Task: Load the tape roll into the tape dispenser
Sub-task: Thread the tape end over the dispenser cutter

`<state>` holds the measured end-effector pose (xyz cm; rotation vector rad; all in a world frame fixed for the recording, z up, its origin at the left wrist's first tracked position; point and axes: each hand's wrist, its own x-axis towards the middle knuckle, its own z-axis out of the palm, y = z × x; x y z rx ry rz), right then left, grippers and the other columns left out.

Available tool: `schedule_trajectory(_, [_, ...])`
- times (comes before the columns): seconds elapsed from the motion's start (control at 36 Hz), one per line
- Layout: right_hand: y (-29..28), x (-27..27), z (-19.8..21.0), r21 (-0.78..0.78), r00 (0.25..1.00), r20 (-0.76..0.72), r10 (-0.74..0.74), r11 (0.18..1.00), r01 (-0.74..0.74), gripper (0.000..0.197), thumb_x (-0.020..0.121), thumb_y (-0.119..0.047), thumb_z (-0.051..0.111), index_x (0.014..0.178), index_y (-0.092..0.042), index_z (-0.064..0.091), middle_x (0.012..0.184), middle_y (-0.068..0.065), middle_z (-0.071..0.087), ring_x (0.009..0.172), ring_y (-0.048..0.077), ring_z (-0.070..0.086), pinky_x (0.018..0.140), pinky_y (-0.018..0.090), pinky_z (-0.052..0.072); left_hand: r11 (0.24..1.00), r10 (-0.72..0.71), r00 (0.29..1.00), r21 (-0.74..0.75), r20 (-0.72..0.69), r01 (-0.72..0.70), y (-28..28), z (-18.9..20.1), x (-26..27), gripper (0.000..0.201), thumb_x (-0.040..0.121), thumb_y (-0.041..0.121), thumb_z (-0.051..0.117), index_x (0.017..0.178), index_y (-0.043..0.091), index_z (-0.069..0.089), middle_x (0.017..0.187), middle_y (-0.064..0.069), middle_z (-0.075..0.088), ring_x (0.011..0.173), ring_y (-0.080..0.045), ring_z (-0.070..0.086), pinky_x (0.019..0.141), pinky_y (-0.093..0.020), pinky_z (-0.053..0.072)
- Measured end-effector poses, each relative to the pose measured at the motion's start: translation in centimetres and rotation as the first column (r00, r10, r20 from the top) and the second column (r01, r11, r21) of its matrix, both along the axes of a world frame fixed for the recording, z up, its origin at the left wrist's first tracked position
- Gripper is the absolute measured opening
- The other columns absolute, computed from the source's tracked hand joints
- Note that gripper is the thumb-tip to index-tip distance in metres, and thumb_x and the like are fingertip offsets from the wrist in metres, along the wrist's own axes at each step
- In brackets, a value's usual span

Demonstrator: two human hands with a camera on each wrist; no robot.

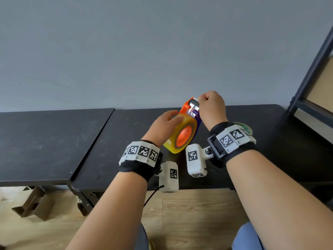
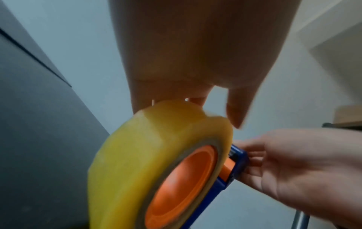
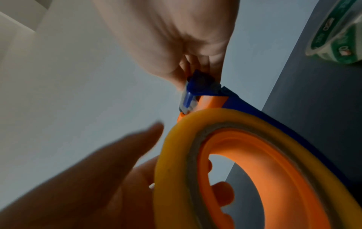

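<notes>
The orange and blue tape dispenser (image 1: 187,108) is held tilted above the black table (image 1: 126,159). A yellow tape roll (image 1: 171,140) sits on its orange hub. My left hand (image 1: 167,123) rests with fairly straight fingers on the roll's upper left edge. In the left wrist view the left hand (image 2: 186,54) touches the top of the roll (image 2: 149,147). My right hand (image 1: 210,107) pinches the dispenser's upper cutter end. The right wrist view shows the right hand (image 3: 176,38) curled round that blue end of the dispenser (image 3: 207,88), above the roll (image 3: 172,155).
A second, green-printed tape roll (image 1: 245,128) lies on the table behind my right wrist. Another black table (image 1: 45,141) adjoins on the left, with a narrow gap between. A dark shelf frame (image 1: 310,78) stands at the right. A grey wall closes the back.
</notes>
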<state>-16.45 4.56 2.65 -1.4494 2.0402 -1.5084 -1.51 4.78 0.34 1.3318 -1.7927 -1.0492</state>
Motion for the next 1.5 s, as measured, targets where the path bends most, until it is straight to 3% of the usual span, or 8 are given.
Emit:
schedule_trajectory(0.11, [0.0, 0.1, 0.1, -0.012, 0.999, -0.03, 0.016, 1.0, -0.016, 0.026, 0.099, -0.015, 0.043, 0.11, 0.0, 0.062, 0.114, 0.016, 0.065, 0.106, 0.03, 0.062, 0.089, 0.042, 0.053, 0.989, -0.012, 0.972, -0.142, 0.235, 0.047, 0.3, -0.5, -0.5, 0.071, 0.076, 0.038, 0.075, 0.139, 0.024, 0.045, 0.128, 0.002, 0.057, 0.105, -0.014, 0.054, 0.081, -0.027, 0.042])
schedule_trajectory(0.31, [-0.1, 0.2, 0.0, -0.003, 0.998, -0.055, 0.012, 1.0, -0.012, 0.029, 0.1, -0.018, 0.041, 0.11, 0.001, 0.061, 0.11, 0.017, 0.066, 0.102, 0.031, 0.064, 0.086, 0.045, 0.055, 0.965, 0.119, 0.936, -0.261, 0.331, -0.03, 0.6, -0.7, -1.2, 0.062, 0.075, 0.032, 0.068, 0.134, 0.025, 0.049, 0.126, -0.001, 0.058, 0.107, -0.021, 0.059, 0.083, -0.034, 0.051])
schedule_trajectory(0.42, [-0.2, -0.1, 0.0, 0.005, 0.998, -0.063, -0.001, 1.0, 0.002, 0.031, 0.101, -0.016, 0.037, 0.108, 0.004, 0.06, 0.099, 0.015, 0.063, 0.102, 0.033, 0.064, 0.076, 0.037, 0.051, 0.959, 0.145, 0.928, -0.28, 0.342, -0.047, 0.4, -0.6, -1.4, 0.057, 0.076, 0.035, 0.068, 0.129, 0.023, 0.049, 0.124, -0.001, 0.058, 0.106, -0.022, 0.059, 0.077, -0.031, 0.047])
schedule_trajectory(0.61, [0.1, -0.1, -0.1, 0.002, 1.0, -0.005, -0.018, 1.0, 0.018, 0.03, 0.102, -0.018, 0.037, 0.113, 0.001, 0.057, 0.114, 0.018, 0.064, 0.107, 0.031, 0.062, 0.088, 0.046, 0.055, 0.974, 0.112, 0.953, -0.219, 0.282, -0.049, 0.2, -0.5, -1.4, 0.057, 0.074, 0.041, 0.074, 0.12, 0.021, 0.049, 0.103, 0.005, 0.057, 0.093, -0.017, 0.057, 0.07, -0.03, 0.042])
schedule_trajectory(0.92, [0.0, -0.3, 0.0, -0.013, 0.992, 0.123, -0.015, 1.0, 0.017, 0.029, 0.099, -0.016, 0.039, 0.115, 0.0, 0.058, 0.116, 0.016, 0.067, 0.108, 0.03, 0.063, 0.092, 0.046, 0.052, 0.976, 0.108, 0.935, -0.216, 0.337, -0.035, -0.3, 0.3, -0.7, 0.059, 0.071, 0.034, 0.076, 0.124, 0.024, 0.053, 0.101, 0.005, 0.059, 0.093, -0.017, 0.058, 0.075, -0.033, 0.05])
schedule_trajectory(1.14, [-0.2, -0.6, -0.7, -0.04, 0.977, 0.215, 0.015, 0.999, -0.007, 0.027, 0.095, -0.014, 0.045, 0.1, 0.002, 0.066, 0.1, 0.015, 0.07, 0.091, 0.027, 0.064, 0.08, 0.041, 0.054, 0.977, 0.098, 0.95, -0.21, 0.296, -0.035, -0.7, -0.1, -0.4, 0.055, 0.069, 0.034, 0.078, 0.118, 0.023, 0.057, 0.102, 0.005, 0.062, 0.094, -0.017, 0.06, 0.077, -0.032, 0.05])
schedule_trajectory(1.33, [-0.2, -0.9, -0.9, -0.03, 0.84, 0.536, 0.08, 0.997, -0.076, 0.016, 0.084, -0.001, 0.052, 0.081, -0.013, 0.061, 0.08, 0.004, 0.06, 0.073, 0.018, 0.054, 0.061, 0.025, 0.045, 0.99, 0.049, 0.974, -0.143, 0.222, -0.017, -1.2, -0.5, 0.4, 0.05, 0.066, 0.03, 0.082, 0.11, 0.028, 0.058, 0.099, 0.004, 0.067, 0.092, -0.017, 0.065, 0.077, -0.034, 0.055])
schedule_trajectory(1.5, [0.5, -0.8, -0.4, -0.02, 0.69, 0.701, 0.182, 0.972, -0.236, 0.025, 0.086, 0.009, 0.049, 0.079, -0.008, 0.066, 0.084, 0.008, 0.063, 0.095, 0.026, 0.059, 0.093, 0.038, 0.051, 0.992, -0.016, 0.977, -0.121, 0.212, 0.042, -1.6, -0.1, 1.3, 0.056, 0.068, 0.028, 0.084, 0.118, 0.025, 0.058, 0.103, 0.003, 0.063, 0.09, -0.016, 0.062, 0.069, -0.026, 0.05])
